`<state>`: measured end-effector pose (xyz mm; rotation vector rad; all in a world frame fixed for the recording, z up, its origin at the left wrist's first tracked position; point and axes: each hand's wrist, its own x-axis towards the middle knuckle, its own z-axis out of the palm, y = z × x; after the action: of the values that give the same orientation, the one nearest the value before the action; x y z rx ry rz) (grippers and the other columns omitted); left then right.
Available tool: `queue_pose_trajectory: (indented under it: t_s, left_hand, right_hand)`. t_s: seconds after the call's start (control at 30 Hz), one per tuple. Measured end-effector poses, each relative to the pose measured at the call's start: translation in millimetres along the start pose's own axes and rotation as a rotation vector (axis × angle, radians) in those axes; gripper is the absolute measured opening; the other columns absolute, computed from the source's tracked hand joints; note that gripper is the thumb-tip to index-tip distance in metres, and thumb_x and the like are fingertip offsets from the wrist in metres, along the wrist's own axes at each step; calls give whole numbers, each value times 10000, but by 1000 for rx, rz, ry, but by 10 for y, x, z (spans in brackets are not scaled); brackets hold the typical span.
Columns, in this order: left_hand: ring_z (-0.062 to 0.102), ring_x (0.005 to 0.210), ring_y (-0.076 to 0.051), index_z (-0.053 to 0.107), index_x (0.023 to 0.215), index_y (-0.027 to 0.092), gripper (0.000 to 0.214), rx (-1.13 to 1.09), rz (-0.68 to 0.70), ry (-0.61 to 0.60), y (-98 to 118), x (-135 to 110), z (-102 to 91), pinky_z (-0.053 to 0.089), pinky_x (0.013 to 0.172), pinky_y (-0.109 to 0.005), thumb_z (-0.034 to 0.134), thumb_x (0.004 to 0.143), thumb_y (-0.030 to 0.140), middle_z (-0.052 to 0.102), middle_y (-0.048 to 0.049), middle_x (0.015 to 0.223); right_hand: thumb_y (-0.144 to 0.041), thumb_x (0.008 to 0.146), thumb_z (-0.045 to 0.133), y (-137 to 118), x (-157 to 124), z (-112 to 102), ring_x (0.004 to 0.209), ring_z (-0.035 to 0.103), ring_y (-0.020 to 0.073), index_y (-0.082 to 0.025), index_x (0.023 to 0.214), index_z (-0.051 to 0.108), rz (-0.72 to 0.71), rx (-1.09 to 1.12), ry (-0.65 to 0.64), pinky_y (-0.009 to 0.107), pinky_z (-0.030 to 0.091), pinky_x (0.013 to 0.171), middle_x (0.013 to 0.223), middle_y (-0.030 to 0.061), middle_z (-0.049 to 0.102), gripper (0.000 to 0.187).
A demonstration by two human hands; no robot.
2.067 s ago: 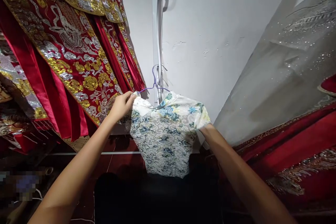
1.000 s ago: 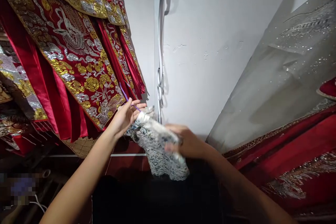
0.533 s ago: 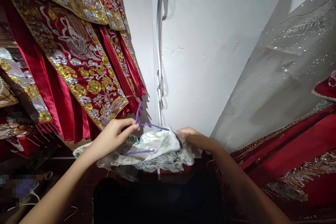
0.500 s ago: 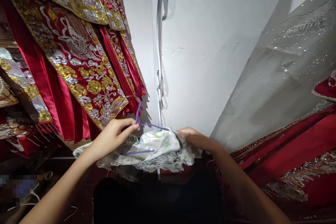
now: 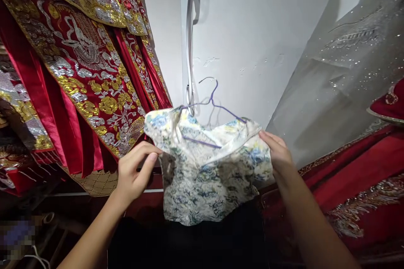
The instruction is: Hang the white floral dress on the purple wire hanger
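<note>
A short-sleeved floral blouse (image 5: 211, 189), white with blue, yellow and dark patterning, hangs on a thin purple hanger (image 5: 213, 100) in front of me. The hanger's hook points up, and its lower bar shows through the open V-neck. My left hand (image 5: 137, 170) pinches the blouse at its left side, below the sleeve. On the opposite side, my right hand (image 5: 277, 149) grips the right sleeve near the shoulder between thumb and fingers. The blouse's front faces me, spread between both hands.
Red garments with gold and silver embroidery (image 5: 91, 75) hang at the left. Ahead is a white wall (image 5: 246, 29) with a vertical strip (image 5: 190, 42). At the right are a sheer sparkly fabric (image 5: 341, 71) and a red beaded garment (image 5: 372, 176).
The blouse was bunched and seen edge-on; now it is raised and opened out. My left hand has let go of the hanger's neck and holds the blouse's side. The hook now stands upright.
</note>
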<state>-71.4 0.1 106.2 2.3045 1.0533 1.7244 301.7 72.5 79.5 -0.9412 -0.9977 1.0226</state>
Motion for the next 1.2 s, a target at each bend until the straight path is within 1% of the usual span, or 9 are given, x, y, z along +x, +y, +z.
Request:
queue_pose_trajectory:
  t_s: [0.23,0.63,0.7,0.8,0.87,0.93,1.0,1.1,1.2]
  left_hand:
    - [634,991,-211,586,1147,223,324,-57,-584,-266,-497,-171,430,474,851,-325,577,919,454,673,-58,1078]
    - [626,836,-200,537,765,187,265,-477,-698,-12,-614,-426,1262,464,802,-303,549,901,414,627,-27,781]
    - [574,748,-173,481,705,198,264,-426,-716,44,-597,-499,1310,441,735,-273,525,897,374,558,1,707]
    - [507,691,-156,485,735,200,214,-463,-752,118,-594,-645,1338,417,683,-260,473,893,344,525,6,710]
    - [511,707,-162,508,760,194,201,-545,-783,125,-592,-738,1342,426,696,-268,467,886,344,545,-8,737]
    - [514,717,-169,528,752,187,207,-600,-805,110,-568,-802,1340,429,695,-271,478,877,345,562,-21,745]
    - [509,709,-171,553,744,180,213,-636,-819,95,-515,-832,1332,423,673,-267,489,864,344,580,-29,742]
    - [523,706,-176,622,816,173,216,-698,-848,96,-398,-832,1314,427,654,-266,495,848,345,626,-39,780]
    - [562,742,-189,658,924,171,248,-755,-870,90,-284,-828,1290,446,671,-274,506,852,354,656,-48,836]
  right_hand:
    - [-431,734,776,-197,447,477,589,648,181,-201,767,700,-22,-1,-240,264,508,550,681,22,691,244]
    - [-590,812,655,158,167,152,661,591,195,-207,844,659,-35,-333,-256,297,473,603,720,26,651,385]
    - [-564,832,634,211,110,174,812,617,225,-199,927,670,-186,-421,-147,327,499,729,843,50,677,379]
    - [-503,843,624,421,-125,238,1096,571,276,-188,1116,636,-409,-497,273,403,447,966,1158,106,641,417]
    - [-485,862,591,677,-395,296,1152,537,281,-191,1177,595,-446,-498,576,432,413,1019,1257,129,579,430]
    - [-492,880,561,997,-710,376,1113,544,268,-208,1121,594,-358,-460,661,429,420,1005,1199,117,586,374]
    - [-529,881,554,1311,-994,489,951,591,263,-213,1016,594,-160,-320,493,418,477,887,1004,101,629,346]
    - [-640,905,451,1604,-1227,700,726,612,269,-212,893,622,133,-142,-16,411,488,686,793,98,655,461]
    - [-695,902,420,1620,-1213,893,696,613,252,-222,895,624,189,-85,-255,383,469,641,798,92,672,516]
